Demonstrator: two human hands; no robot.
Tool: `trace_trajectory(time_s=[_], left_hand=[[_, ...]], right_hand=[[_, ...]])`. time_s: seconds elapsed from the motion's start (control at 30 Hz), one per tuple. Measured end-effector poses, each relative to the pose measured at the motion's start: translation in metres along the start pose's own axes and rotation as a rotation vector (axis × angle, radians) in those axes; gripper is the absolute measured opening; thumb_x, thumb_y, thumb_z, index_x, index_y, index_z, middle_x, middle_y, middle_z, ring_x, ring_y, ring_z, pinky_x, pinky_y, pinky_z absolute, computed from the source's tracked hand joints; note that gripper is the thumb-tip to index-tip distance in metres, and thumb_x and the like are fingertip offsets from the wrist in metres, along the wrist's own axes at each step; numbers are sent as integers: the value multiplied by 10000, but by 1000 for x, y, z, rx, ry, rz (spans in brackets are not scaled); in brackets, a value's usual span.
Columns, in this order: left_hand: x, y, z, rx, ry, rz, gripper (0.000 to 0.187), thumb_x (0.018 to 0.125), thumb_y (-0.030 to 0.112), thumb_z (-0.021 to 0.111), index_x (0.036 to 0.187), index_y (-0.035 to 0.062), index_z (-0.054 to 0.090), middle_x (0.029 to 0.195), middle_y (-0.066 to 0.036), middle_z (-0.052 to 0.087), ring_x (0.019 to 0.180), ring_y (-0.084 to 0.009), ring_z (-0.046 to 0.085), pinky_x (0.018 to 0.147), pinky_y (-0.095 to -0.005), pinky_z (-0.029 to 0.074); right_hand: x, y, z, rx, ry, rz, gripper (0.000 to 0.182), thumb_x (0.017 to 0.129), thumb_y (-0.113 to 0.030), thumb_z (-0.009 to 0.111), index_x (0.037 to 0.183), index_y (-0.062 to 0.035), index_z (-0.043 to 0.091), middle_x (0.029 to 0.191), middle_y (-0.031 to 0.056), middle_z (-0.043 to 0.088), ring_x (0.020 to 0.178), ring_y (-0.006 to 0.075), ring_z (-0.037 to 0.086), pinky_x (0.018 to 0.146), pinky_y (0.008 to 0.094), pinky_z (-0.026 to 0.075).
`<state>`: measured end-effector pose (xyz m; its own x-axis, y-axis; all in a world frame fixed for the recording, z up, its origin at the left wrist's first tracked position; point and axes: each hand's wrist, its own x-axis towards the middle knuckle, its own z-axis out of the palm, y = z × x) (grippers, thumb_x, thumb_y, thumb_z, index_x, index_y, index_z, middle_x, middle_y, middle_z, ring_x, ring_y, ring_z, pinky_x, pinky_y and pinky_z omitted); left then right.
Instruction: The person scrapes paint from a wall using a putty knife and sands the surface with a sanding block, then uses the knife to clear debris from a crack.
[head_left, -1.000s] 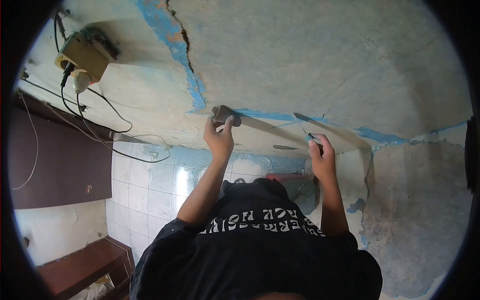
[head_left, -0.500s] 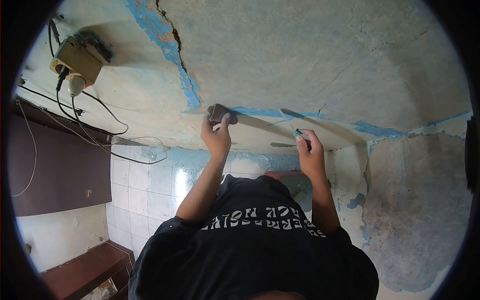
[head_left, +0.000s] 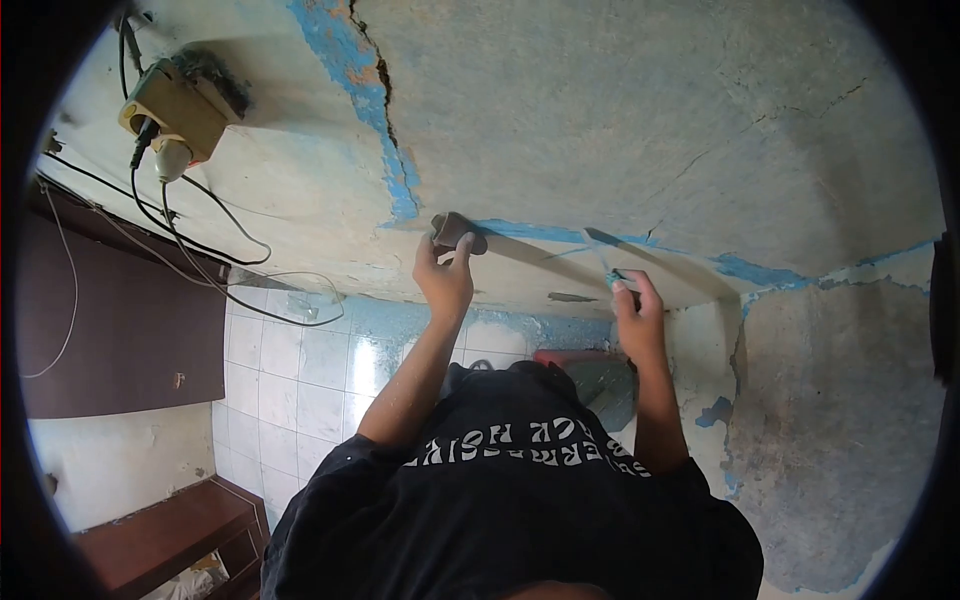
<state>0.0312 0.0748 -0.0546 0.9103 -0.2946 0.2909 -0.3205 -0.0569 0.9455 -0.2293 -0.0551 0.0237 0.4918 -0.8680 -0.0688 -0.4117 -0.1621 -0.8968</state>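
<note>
My left hand point(head_left: 443, 280) pinches a folded piece of brown sandpaper point(head_left: 456, 230) between thumb and fingers, close against the wall point(head_left: 620, 110). To its right, my right hand point(head_left: 640, 310) grips the small turquoise handle of a scraper point(head_left: 618, 277). The scraper's thin blade points up and left, its tip right at a strip of blue paint point(head_left: 530, 232) that runs across the wall. Both hands cast long shadows on the surface. Part of the scraper's handle is hidden inside my fingers.
A socket box point(head_left: 178, 112) with plugs and hanging black cables point(head_left: 215, 288) is on the wall at left. Below it are a dark brown panel point(head_left: 130, 310) and a brown wooden shelf point(head_left: 170, 535). A long crack point(head_left: 385, 90) splits the plaster. White tiles point(head_left: 285, 345) cover the floor.
The whole view has shifted slightly, so the wall and both hands appear a little further right. Both hands keep their holds; the scraper's blade stays near the blue strip.
</note>
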Motion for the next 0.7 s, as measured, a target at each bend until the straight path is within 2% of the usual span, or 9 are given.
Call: trace_trajectory(time_s=[0.17, 0.27, 0.4, 0.47, 0.53, 0.57, 0.6, 0.67, 0.7], left_hand=[[-2, -3, 3, -70, -12, -79, 312, 888, 135, 824, 1108, -34, 683, 948, -153, 751, 877, -228, 735, 793, -339, 553], [-2, -4, 1, -75, -11, -50, 305, 890, 151, 830, 1078, -35, 678, 946, -148, 748, 878, -233, 735, 800, -332, 552], [-2, -2, 3, -58, -66, -37, 318, 893, 146, 828, 1100, -40, 675, 954, -147, 746, 882, -224, 732, 764, -336, 563], [-4, 1, 3, -55, -48, -61, 342, 892, 141, 828, 1130, -50, 673, 967, -151, 745, 892, -224, 731, 758, -339, 572], [-9, -1, 2, -58, -57, -80, 361, 890, 139, 829, 1153, -52, 672, 974, -153, 746, 897, -228, 731, 766, -340, 575], [-6, -1, 2, -67, -53, -89, 380, 889, 137, 829, 1177, -55, 671, 980, -154, 747, 903, -232, 732, 774, -341, 578], [-3, -4, 3, -71, -40, -84, 380, 889, 137, 829, 1177, -55, 671, 980, -154, 747, 903, -232, 732, 774, -341, 578], [-7, -14, 2, -55, -54, -20, 423, 883, 137, 835, 1217, -59, 665, 981, -160, 747, 906, -235, 734, 781, -345, 586], [-9, -15, 3, -54, -56, -25, 423, 883, 137, 835, 1217, -59, 665, 981, -160, 747, 906, -235, 734, 781, -345, 586]], right_hand=[[-5, 4, 19, 41, 15, -84, 252, 1036, -201, 611, 1212, -23, 639, 774, 43, 607, 693, 117, 536, 659, 307, 463], [1, 8, -3, 124, -7, 53, 240, 1036, -204, 612, 1189, -21, 640, 791, 51, 618, 718, 116, 550, 683, 297, 466], [0, -22, 30, -75, 9, -135, 236, 1023, -207, 619, 1173, -27, 651, 801, 34, 616, 751, 106, 553, 676, 297, 461], [1, -11, 27, -50, 26, -169, 243, 1018, -214, 624, 1173, -28, 649, 840, 73, 661, 776, 143, 591, 706, 323, 487], [0, -2, 12, 29, -4, -111, 210, 1038, -182, 616, 1169, -21, 650, 771, -17, 579, 691, 71, 495, 603, 259, 403], [1, 1, 4, 121, -8, -22, 221, 1036, -186, 621, 1179, -19, 648, 769, -14, 575, 696, 77, 506, 611, 268, 416], [7, 0, 10, 120, -15, -34, 221, 1036, -186, 621, 1179, -19, 648, 769, -14, 575, 696, 77, 506, 611, 268, 416], [12, -3, 34, -37, -2, -265, 252, 1020, -212, 637, 1180, -18, 645, 813, 125, 655, 735, 184, 607, 695, 363, 500], [6, -29, 42, -94, -49, -162, 260, 1020, -210, 637, 1194, -16, 643, 803, 126, 651, 734, 185, 615, 707, 350, 508]])
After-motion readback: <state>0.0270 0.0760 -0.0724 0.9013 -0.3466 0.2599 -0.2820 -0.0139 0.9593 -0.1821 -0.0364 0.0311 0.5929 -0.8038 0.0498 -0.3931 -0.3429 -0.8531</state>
